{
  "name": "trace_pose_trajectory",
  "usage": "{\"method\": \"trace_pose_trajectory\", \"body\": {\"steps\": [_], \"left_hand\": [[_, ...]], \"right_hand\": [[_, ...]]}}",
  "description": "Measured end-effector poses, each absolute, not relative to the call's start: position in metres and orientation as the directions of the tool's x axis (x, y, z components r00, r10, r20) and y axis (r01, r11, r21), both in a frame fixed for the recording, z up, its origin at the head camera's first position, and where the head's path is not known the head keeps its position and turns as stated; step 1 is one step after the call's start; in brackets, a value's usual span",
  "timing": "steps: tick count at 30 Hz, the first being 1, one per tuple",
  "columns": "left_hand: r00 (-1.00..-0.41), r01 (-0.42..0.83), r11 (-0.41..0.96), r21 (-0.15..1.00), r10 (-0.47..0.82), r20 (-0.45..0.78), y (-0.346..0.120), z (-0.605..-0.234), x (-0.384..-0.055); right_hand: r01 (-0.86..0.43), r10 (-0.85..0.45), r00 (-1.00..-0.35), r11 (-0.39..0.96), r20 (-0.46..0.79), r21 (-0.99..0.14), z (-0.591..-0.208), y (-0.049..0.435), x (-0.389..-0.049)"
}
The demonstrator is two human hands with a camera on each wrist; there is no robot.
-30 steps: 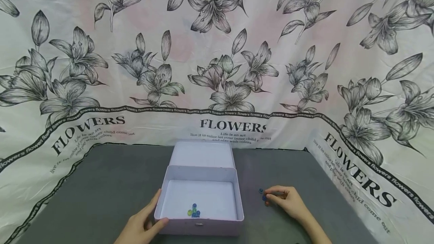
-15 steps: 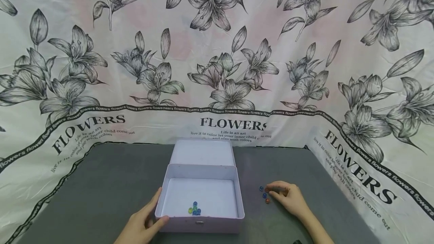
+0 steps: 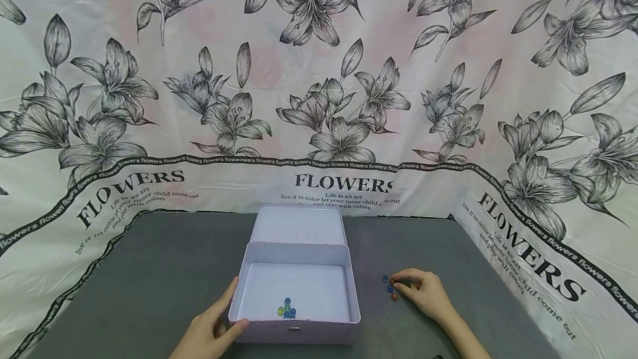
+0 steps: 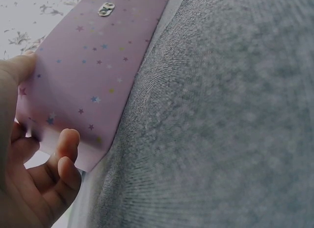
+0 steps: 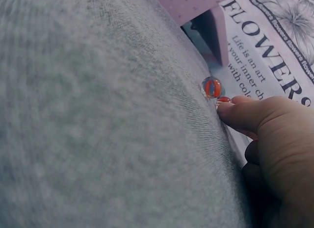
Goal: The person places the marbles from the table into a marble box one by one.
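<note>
An open lilac metal box (image 3: 294, 332) with a star print stands in the middle of the table, holding several blue, green and yellow marbles (image 3: 286, 309). My left hand (image 3: 206, 328) grips its near left corner, thumb on the front wall and forefinger along the left side. To the right of the box, my right hand (image 3: 423, 292) pinches an orange marble (image 5: 223, 100) between thumb and forefinger, low over the table. Beside those fingertips lie another orange marble (image 3: 394, 297) and two blue marbles (image 3: 390, 288). In the right wrist view the thumb partly hides the pinched marble.
The box's lid (image 3: 299, 226) leans back, raised behind it. A grey cloth (image 3: 164, 270) covers the table. White flower-printed curtain (image 3: 344, 193) surrounds the back and both sides. A small dark object (image 3: 437, 357) shows at the bottom edge near the right forearm.
My right fingertips have shifted slightly away from the blue marble to the orange one they now pinch, uncovering the other orange marble. My left hand stays on the box.
</note>
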State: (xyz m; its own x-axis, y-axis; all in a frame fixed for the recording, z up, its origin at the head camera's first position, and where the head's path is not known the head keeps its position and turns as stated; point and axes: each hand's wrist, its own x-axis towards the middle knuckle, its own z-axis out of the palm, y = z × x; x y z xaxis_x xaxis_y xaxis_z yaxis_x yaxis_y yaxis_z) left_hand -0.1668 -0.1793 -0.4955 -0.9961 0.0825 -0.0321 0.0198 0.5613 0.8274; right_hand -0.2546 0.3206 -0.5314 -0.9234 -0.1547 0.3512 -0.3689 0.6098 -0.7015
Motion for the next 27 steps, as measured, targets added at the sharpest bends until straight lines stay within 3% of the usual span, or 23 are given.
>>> {"method": "trace_pose_trajectory", "body": {"steps": [7, 16, 27], "left_hand": [[-0.996, 0.002, 0.561, 0.828, 0.077, -0.049, -0.178, -0.496, -0.167], [-0.996, 0.008, 0.576, 0.817, 0.077, -0.044, -0.183, -0.494, -0.167], [-0.996, 0.024, 0.555, 0.831, 0.083, -0.027, -0.181, -0.494, -0.167]], "right_hand": [[-0.360, -0.139, -0.929, 0.556, 0.343, -0.749, -0.529, 0.322, -0.254], [-0.163, -0.056, -0.987, 0.365, 0.153, -0.917, -0.517, 0.313, -0.255], [-0.244, -0.028, -0.967, 0.379, 0.252, -0.893, -0.460, 0.296, -0.280]]}}
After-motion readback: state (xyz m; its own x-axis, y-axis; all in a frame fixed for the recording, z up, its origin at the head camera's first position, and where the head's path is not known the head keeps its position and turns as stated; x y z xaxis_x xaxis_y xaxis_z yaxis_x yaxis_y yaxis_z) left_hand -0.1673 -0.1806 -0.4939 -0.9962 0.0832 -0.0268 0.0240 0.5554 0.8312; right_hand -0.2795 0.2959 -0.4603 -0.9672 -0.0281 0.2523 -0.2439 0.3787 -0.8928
